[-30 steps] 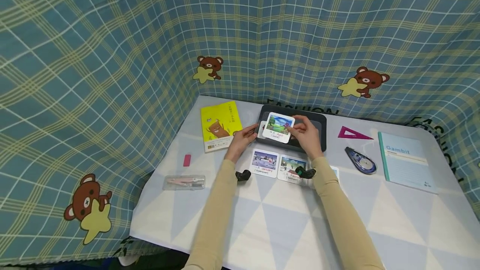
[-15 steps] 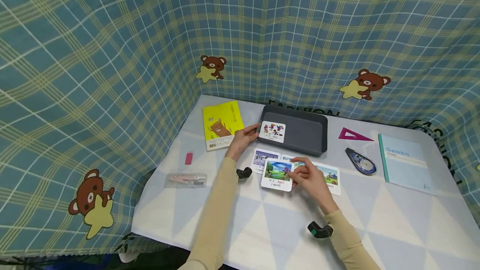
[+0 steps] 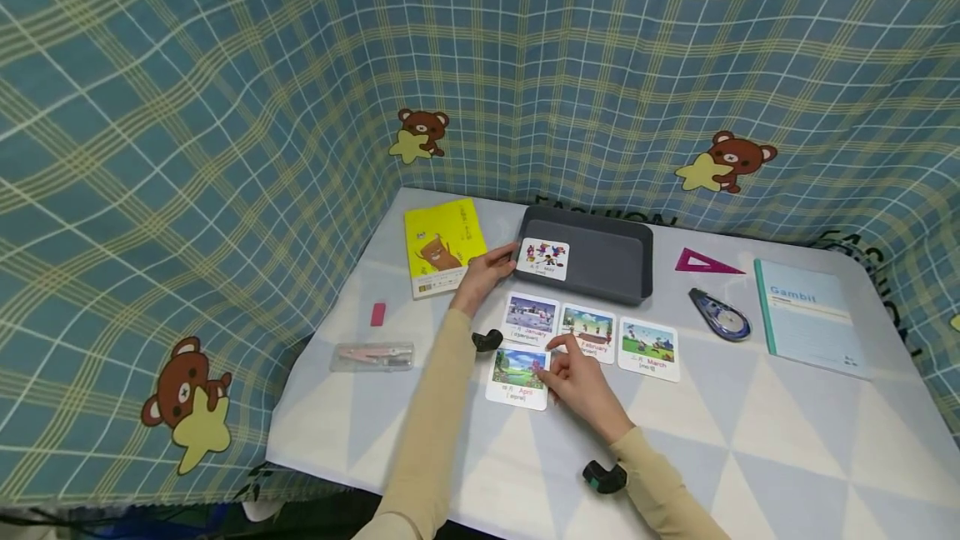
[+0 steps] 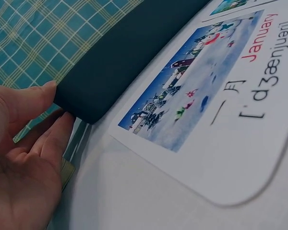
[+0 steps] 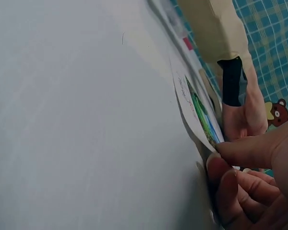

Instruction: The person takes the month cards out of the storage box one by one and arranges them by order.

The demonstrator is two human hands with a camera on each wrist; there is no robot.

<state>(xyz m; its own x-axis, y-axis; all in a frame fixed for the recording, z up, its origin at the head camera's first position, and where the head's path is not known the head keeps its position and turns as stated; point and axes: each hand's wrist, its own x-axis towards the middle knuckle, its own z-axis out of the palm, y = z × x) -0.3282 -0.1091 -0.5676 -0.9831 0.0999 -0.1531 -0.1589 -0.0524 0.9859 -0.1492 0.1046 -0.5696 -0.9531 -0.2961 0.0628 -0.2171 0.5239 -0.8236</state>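
My right hand [image 3: 579,382] pinches the right edge of the April picture card [image 3: 517,377], thumb on one face and fingers on the other. The card lies low over the table, just below the January card [image 3: 530,319]. Right of that one, the February card [image 3: 588,327] and the March card [image 3: 648,348] continue the row; my fingers overlap February's lower left. With thumb and fingertips my left hand [image 4: 33,134] grips the left corner of the dark grey tray [image 4: 105,67]. Inside the tray [image 3: 607,261], at its left end, lies the May card [image 3: 543,258].
Left of the tray lies a yellow book [image 3: 442,244], with a pink eraser [image 3: 378,314] and a clear case holding a pink compass [image 3: 372,357] nearer me. To the right are a magenta set square [image 3: 705,262], a correction tape [image 3: 720,315] and a light blue notebook [image 3: 810,315].
My right hand has carried the April card from above the tray toward me and left, to below January. The February and March cards are uncovered. My left hand stays at the tray.
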